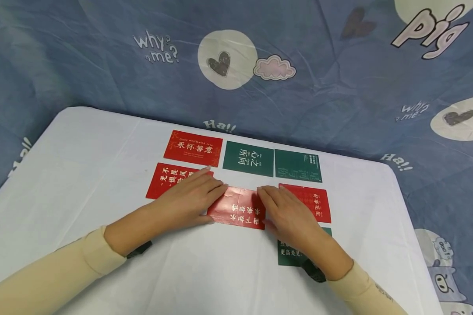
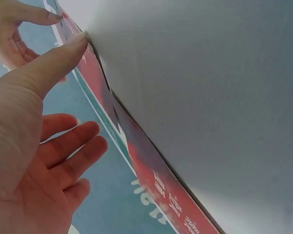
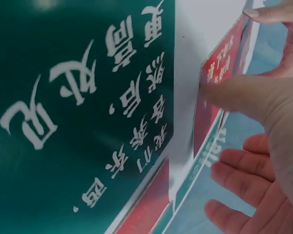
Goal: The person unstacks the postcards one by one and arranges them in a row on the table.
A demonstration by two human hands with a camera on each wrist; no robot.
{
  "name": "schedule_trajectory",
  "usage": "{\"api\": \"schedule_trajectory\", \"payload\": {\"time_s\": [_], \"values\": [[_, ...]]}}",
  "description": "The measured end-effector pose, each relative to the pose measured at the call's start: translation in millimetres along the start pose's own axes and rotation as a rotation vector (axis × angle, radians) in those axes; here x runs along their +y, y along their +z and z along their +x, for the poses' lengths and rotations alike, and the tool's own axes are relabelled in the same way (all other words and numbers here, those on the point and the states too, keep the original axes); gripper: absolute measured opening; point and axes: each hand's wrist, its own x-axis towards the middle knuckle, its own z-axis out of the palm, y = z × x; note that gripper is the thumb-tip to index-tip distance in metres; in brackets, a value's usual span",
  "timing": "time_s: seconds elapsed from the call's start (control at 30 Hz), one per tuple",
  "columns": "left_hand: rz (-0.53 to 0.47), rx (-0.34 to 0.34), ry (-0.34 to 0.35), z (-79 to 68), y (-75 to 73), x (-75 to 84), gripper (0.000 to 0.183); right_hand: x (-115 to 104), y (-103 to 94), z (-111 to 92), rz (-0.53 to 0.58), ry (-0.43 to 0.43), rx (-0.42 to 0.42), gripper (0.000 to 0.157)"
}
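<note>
A red card (image 1: 236, 210) with pale Chinese characters lies in the middle of the white table, a glare across its far part. At its left short side, my left hand (image 1: 189, 197) holds it with thumb and index finger at the corners. On the opposite short side my right hand (image 1: 291, 214) holds it the same way. The right thumb (image 3: 234, 95) meets the card's near corner in the right wrist view, the other fingers spread loosely. Another red card (image 1: 161, 181) lies partly under the left hand. Beneath the right forearm, a green card (image 1: 289, 257) is partly hidden.
Along the far edge lie a red card (image 1: 193, 148) and two green cards, one in the middle (image 1: 246, 164) and one at the right (image 1: 297, 164). A red card (image 1: 317, 205) sits beside the right hand. Behind the white table (image 1: 205, 267) hangs a blue printed cloth (image 1: 319, 87).
</note>
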Motion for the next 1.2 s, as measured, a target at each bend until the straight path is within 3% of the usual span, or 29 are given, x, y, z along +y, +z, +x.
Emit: {"api": "schedule_trajectory", "payload": {"time_s": [0.43, 0.63, 0.83, 1.2], "values": [[-0.008, -0.062, -0.023, 5.6, -0.3, -0.7, 0.088, 0, -2.7, 2, 0.053, -0.022, -0.046, 0.101], [-0.019, -0.117, -0.064, 8.6, -1.6, -2.4, 0.089, 7, -3.0, 7, 0.05, 0.013, -0.135, 0.097], [-0.022, -0.113, -0.06, 11.9, -1.2, -6.5, 0.086, 12, -4.7, 11, 0.08, 0.049, -0.191, 0.093], [-0.022, -0.119, -0.091, 14.0, 1.2, -9.9, 0.082, 18, -3.3, 14, 0.07, 0.042, -0.141, 0.091]]}}
